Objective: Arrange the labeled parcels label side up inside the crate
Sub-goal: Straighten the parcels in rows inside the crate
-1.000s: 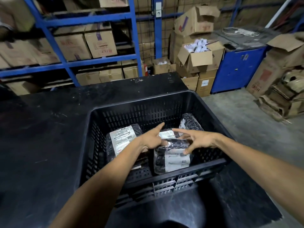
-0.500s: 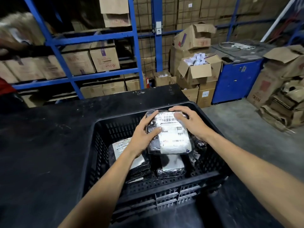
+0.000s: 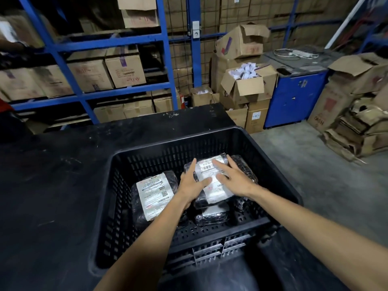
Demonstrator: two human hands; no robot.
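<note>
A black slotted plastic crate (image 3: 147, 151) stands on a black table (image 3: 52, 185). Inside it, a black-wrapped parcel with its white label up (image 3: 154, 193) lies at the left. A second parcel (image 3: 210, 193), label up, lies in the middle on top of another wrapped parcel (image 3: 212, 216). A dark parcel (image 3: 246, 169) sits at the right, label hidden. My left hand (image 3: 192, 184) rests flat on the middle parcel's left side, fingers spread. My right hand (image 3: 233, 179) lies flat on its right side, fingers apart.
Blue steel shelving (image 3: 163, 49) with cardboard boxes stands behind the table. Open cardboard boxes (image 3: 243, 85) are stacked at the back, beside a blue cabinet (image 3: 294, 99). Flattened cardboard (image 3: 357, 131) is piled on the concrete floor at right.
I lifted the middle parcel from the crate, turned its label up, and lowered it back onto another parcel. Both hands have gone from gripping its edges to lying flat on top.
</note>
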